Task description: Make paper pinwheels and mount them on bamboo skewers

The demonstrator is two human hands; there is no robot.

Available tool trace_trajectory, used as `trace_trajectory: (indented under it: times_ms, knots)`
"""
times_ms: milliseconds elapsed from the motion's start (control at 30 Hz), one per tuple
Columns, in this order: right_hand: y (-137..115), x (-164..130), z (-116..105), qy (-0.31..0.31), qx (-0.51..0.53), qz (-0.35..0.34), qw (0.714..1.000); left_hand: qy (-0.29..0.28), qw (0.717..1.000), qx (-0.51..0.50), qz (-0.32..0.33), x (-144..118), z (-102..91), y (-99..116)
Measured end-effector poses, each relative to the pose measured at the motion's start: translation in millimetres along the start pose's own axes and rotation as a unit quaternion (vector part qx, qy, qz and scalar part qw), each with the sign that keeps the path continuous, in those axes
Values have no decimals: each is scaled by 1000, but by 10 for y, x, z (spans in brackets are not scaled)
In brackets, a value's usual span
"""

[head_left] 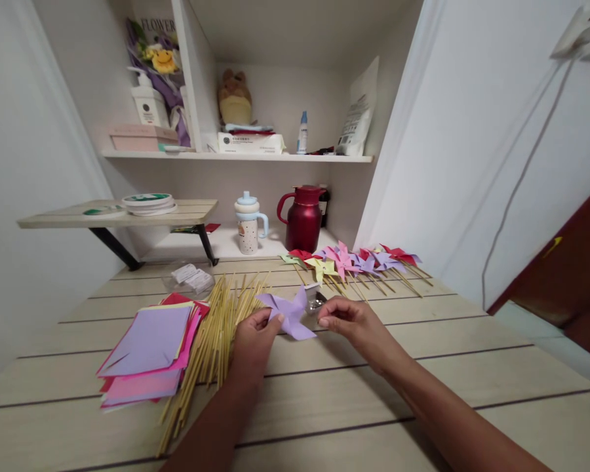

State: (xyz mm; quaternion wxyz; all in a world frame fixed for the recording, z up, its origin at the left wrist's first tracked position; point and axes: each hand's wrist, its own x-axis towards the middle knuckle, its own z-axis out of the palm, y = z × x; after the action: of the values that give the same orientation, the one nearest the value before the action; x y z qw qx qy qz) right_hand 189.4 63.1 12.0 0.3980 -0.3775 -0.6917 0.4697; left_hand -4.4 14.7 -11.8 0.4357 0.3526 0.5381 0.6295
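Seen from above and behind the hands, a person works at a pale wooden table (423,367) set in a white alcove. The left hand (253,341) pinches the near edge of a lilac paper pinwheel (289,313) between thumb and fingers, holding it just above the tabletop at the centre of the view. The right hand (351,321) is beside it, fingertips drawn narrowly together near the pinwheel's right side and close to a small shiny object (316,302); what that object is, and whether the fingers grip anything, cannot be told. Left of the hands lies a loose bundle of thin wooden sticks (211,341), and beyond it a stack of coloured paper squares (150,347) with a lilac sheet on top. Further back on the right, a row of finished pinwheels (354,262) on sticks lies on the table. Behind stand a red jug (303,219) and a patterned cup (248,226).
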Motion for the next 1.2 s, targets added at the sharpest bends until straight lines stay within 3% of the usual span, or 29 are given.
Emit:
trace_trajectory:
  times_ms: [267, 433, 567, 933, 1200]
  knots:
    - [-78, -23, 271, 42, 100, -3, 994, 51, 998, -13, 47, 4, -7, 13]
    - [-154, 79, 391, 47, 102, 28, 993, 82, 994, -13, 66, 15, -46, 45]
    - [-188, 137, 453, 73, 101, 3, 992, 97, 992, -22, 72, 29, -72, 69]
    - [-72, 33, 436, 91, 93, -58, 990, 33, 997, -27, 65, -95, 39, 101]
    - [-126, -39, 419, 41, 142, -57, 987, 16, 997, 12, 69, -293, 122, 154]
